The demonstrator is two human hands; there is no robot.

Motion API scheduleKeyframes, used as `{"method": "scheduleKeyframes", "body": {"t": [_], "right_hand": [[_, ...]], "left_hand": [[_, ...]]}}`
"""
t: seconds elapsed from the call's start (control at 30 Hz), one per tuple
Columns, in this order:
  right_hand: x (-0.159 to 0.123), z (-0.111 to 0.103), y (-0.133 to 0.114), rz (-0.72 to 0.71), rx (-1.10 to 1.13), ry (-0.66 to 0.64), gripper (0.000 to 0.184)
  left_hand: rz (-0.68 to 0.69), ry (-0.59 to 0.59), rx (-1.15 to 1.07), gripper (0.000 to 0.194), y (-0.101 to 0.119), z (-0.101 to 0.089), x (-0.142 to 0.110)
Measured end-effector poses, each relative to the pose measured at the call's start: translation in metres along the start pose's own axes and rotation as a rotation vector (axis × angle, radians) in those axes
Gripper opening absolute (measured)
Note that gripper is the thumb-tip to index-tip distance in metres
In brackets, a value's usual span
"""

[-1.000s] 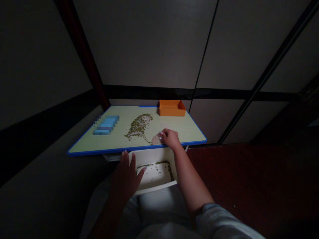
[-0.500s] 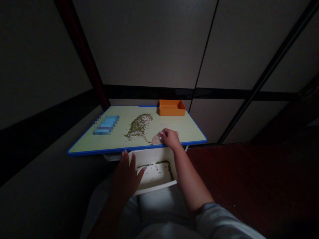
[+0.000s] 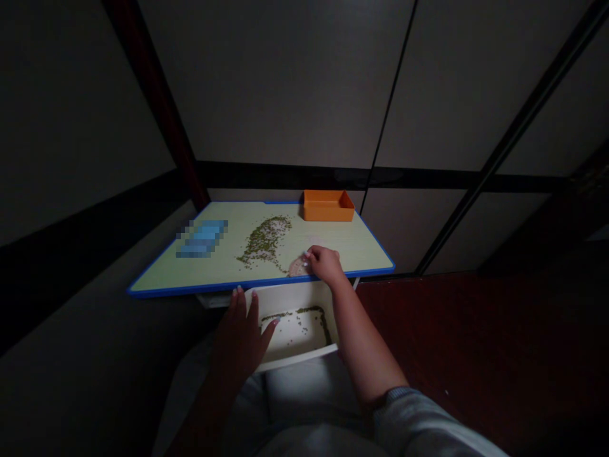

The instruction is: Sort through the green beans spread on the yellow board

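Observation:
My left hand [image 3: 240,333] is wrapped over the left wall of a white rectangular bin [image 3: 295,360], fingers outside and thumb inside. Small green grains [image 3: 326,327] lie along the bin's inner edges. Above the bin's far side, my right hand [image 3: 324,263] rests at the table's near edge, its fingers pinched together; what they hold is too small to make out. Right beside those fingertips is a pale pinkish rounded patch [image 3: 298,266], its kind unclear. Farther left on the tabletop spreads a pile of green grains [image 3: 264,240] mixed with paler bits.
An orange open box [image 3: 329,214] stands at the table's far right corner. A blurred-out blue flat object [image 3: 203,238] lies on the left. The pale green table [image 3: 176,274] has a blue rim, with wall panels [image 3: 285,89] close behind and dark red floor at the right.

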State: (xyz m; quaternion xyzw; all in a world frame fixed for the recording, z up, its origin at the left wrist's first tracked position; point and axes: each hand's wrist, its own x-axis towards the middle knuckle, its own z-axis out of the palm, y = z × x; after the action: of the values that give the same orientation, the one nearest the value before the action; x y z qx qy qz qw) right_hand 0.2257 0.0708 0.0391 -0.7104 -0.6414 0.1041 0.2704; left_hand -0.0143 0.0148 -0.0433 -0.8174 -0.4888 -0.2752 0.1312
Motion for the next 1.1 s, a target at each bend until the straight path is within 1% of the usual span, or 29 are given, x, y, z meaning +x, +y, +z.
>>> {"method": "scheduleKeyframes", "body": {"t": [0.53,0.83,1.1], "right_hand": [[0.0013,0.0018,0.0005,0.000,0.042,0.034,0.025],[0.0005,0.0012,-0.0015,-0.028,0.054,0.016,0.024],[-0.0003,0.0025,-0.0010,-0.053,0.089,0.031,0.023]], "left_hand": [[-0.008,-0.022,-0.002,0.071,0.0005,0.0001,-0.0002],[0.018,0.008,0.048,0.070,-0.0013,0.0036,-0.0015],[0.009,0.025,0.063,0.071,-0.0019,0.0057,-0.0033]]}}
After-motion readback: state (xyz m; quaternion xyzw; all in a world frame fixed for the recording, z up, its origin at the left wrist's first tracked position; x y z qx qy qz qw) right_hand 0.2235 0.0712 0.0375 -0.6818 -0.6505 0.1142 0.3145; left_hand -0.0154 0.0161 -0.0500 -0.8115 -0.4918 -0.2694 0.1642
